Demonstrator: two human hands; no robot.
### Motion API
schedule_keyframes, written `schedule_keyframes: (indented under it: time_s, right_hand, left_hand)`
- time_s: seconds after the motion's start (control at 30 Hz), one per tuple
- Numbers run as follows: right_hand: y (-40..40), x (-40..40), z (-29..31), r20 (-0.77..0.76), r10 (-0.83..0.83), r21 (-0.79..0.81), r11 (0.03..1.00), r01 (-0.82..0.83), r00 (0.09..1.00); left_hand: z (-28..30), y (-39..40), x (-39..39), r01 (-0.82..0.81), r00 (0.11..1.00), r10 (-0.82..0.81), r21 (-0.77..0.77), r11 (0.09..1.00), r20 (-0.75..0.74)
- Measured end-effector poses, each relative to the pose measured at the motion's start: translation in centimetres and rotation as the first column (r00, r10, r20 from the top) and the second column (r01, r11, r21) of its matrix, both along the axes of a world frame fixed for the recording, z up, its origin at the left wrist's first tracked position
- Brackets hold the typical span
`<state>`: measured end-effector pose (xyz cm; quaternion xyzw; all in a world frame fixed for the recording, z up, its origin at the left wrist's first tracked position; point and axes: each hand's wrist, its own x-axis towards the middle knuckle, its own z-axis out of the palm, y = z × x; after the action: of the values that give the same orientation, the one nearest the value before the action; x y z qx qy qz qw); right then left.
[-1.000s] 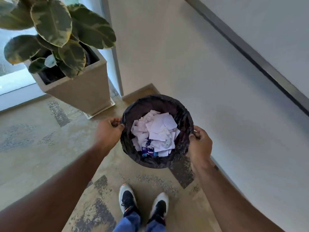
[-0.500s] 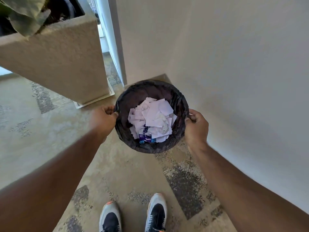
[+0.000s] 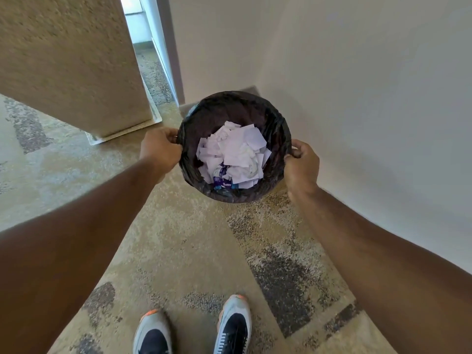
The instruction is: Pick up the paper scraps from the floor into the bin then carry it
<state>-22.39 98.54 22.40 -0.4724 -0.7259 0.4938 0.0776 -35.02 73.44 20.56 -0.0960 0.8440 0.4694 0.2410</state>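
A round bin (image 3: 277, 118) lined with a black bag is held low over the carpet, close to the corner of two white walls. White paper scraps (image 3: 237, 152) fill its bottom, with a purple and blue wrapper (image 3: 222, 183) among them. My left hand (image 3: 159, 150) grips the bin's left rim and my right hand (image 3: 302, 166) grips the right rim. Whether the bin's base touches the floor is hidden. No scraps show on the carpet around it.
A tall beige planter (image 3: 69, 62) on a white tray stands at the upper left, close to the bin. A white wall (image 3: 370, 98) runs along the right. A narrow window strip (image 3: 139, 24) lies behind the planter. My two shoes (image 3: 194, 330) stand on patterned carpet.
The view has dropped and closed in on the corner: the plant's leaves have left the frame and the planter looms larger. The bin, still gripped by both hands, sits nearer the corner walls.
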Motion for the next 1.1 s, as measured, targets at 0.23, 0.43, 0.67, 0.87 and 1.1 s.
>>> schedule_keyframes:
  time_s: [0.23, 0.43, 0.67, 0.87, 1.1]
  right_hand:
    - [1.6, -0.7, -1.7, -0.005, 0.014, -0.032, 0.999, -0.014, 1.000]
    - [3.0, -0.6, -2.4, 0.052, 0.036, -0.007, 0.999, -0.036, 0.998]
    - [3.3, -0.6, -3.1, 0.116, 0.094, 0.081, 0.991, -0.103, 0.989]
    - [2.9, -0.2, -2.7, 0.208, 0.234, 0.168, 0.948, -0.270, 0.950]
    - [0.3, 0.5, 3.4, 0.421, 0.385, 0.359, 0.760, -0.541, 0.821]
  left_hand:
    - [-1.5, 1.5, -0.6, 0.028, 0.999, -0.027, 0.035, 0.999, -0.025]
    - [-1.2, 2.9, -0.3, 0.091, 0.990, -0.094, -0.031, 0.995, -0.101]
    - [-1.6, 3.1, -0.3, 0.139, 0.977, -0.152, -0.097, 0.986, -0.152]
    - [-0.4, 3.3, 0.2, 0.225, 0.945, -0.274, -0.250, 0.942, -0.178]
    - [6.5, 4.8, 2.8, 0.208, 0.925, -0.279, -0.271, 0.940, -0.259]
